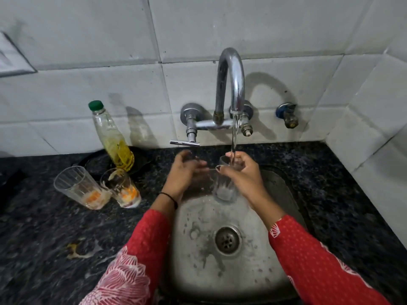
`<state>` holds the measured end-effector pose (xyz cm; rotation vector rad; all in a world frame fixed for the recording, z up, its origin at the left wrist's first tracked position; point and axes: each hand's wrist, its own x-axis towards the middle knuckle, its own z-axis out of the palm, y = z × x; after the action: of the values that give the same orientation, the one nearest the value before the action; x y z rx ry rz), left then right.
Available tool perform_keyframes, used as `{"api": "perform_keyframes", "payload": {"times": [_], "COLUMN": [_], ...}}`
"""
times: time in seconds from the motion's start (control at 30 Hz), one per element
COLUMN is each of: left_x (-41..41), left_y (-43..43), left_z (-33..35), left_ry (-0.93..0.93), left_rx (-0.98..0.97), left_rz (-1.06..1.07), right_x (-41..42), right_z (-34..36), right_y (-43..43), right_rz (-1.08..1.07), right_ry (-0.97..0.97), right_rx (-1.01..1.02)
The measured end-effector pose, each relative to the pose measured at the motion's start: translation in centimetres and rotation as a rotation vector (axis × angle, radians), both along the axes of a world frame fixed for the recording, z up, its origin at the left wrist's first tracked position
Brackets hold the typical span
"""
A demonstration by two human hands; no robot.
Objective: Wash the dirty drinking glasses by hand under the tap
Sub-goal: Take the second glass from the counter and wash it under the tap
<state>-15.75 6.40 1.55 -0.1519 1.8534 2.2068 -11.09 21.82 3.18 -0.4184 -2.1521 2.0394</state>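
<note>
Glass (224, 191): upright under tap (231, 80) stream, right hand (242, 177) curled round it.
Left hand (185, 170): at glass's 9 o'clock, fingers loose, blurred, holding nothing.
Dirty glasses (81, 186): counter (44, 227), 9 o'clock.

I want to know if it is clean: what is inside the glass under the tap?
The water stream runs into the glass; its base looks clear, no residue shows. The right hand covers one side, so that part is hidden.
</note>
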Motion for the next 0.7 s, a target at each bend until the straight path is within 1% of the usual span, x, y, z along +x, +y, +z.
{"api": "perform_keyframes", "payload": {"times": [0.07,0.17,0.2,0.23,0.27,0.3,0.33,0.37,0.4,0.5,0.57,0.63,0.7], "left_x": [-1.6,-2.9,-2.8,-2.8,-2.6,-2.5,-2.5,-2.6,-2.7,-2.6,-2.4,-2.5,-2.3], "left_y": [-0.1,1.0,1.5,1.7,1.8,1.7,1.5,1.2,1.0,0.8,0.7,0.3,0.0], "left_z": [2.0,3.6,3.8,4.0,4.3,4.6,5.0,5.5,5.8,6.3,6.6,6.7,6.6], "left_ry": [0.042,0.072,0.119,0.208,0.312,0.398,0.455,0.480,0.489,0.501,0.505,0.513,0.509], "left_rx": [-0.001,-0.141,-0.255,-0.423,-0.633,-0.832,-0.979,-1.065,-1.110,-1.175,-1.157,-1.049,-0.864], "left_rz": [0.149,0.273,0.319,0.349,0.331,0.264,0.179,0.104,0.055,0.001,0.008,0.069,0.143], "right_x": [0.1,0.1,0.2,0.2,0.1,0.1,0.1,0.1,0.1,0.3,0.7,1.0,1.4], "right_z": [0.7,1.4,1.6,1.7,1.8,1.8,1.9,1.9,1.9,1.8,1.9,2.1,2.3], "right_y": [0.1,0.1,0.1,0.0,0.0,-0.1,-0.2,-0.3,-0.4,-0.7,-0.7,-0.5,-0.3], "right_rz": [0.023,0.033,0.031,0.024,0.014,0.005,-0.005,-0.013,-0.020,-0.024,-0.002,0.002,-0.018], "right_ry": [0.030,0.069,0.076,0.083,0.088,0.091,0.093,0.096,0.097,0.111,0.110,0.101,0.100], "right_rx": [0.061,0.117,0.132,0.140,0.148,0.156,0.167,0.176,0.186,0.193,0.204,0.216,0.223]}}
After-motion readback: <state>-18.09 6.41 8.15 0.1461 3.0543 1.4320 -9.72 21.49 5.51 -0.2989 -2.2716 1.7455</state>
